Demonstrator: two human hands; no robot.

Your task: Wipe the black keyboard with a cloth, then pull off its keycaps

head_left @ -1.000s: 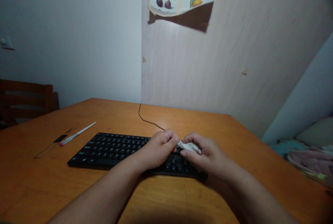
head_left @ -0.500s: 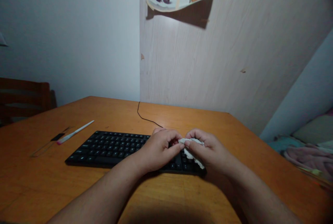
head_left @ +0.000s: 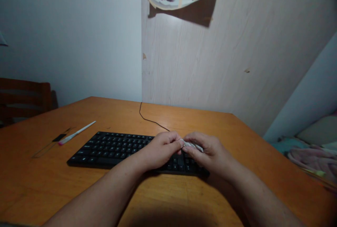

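Note:
Over the right part of a black keyboard [head_left: 113, 149], my two hands meet around a small white crumpled piece, a tissue or thin cloth [head_left: 193, 145]. My left hand [head_left: 164, 149] pinches its left end between thumb and fingers. The rest of it lies between the thumb and curled fingers of my right hand [head_left: 207, 148], and it looks twisted into a narrow roll. Both wrists rest low, close to the keyboard's front edge. Some keys on the right are hidden under my hands.
A white stick with a pink end [head_left: 77, 133] lies left of the keyboard, beside a thin wire piece with a black block [head_left: 59, 137]. The keyboard's cable [head_left: 150, 120] runs to the back edge of the wooden table [head_left: 163, 199]. A chair [head_left: 26, 98] stands at left; bedding [head_left: 313, 156] at right.
The white piece hung loose below my right hand before; now it is gathered into a tight, narrow roll between my fingers. My hands stay above the same part of the keyboard.

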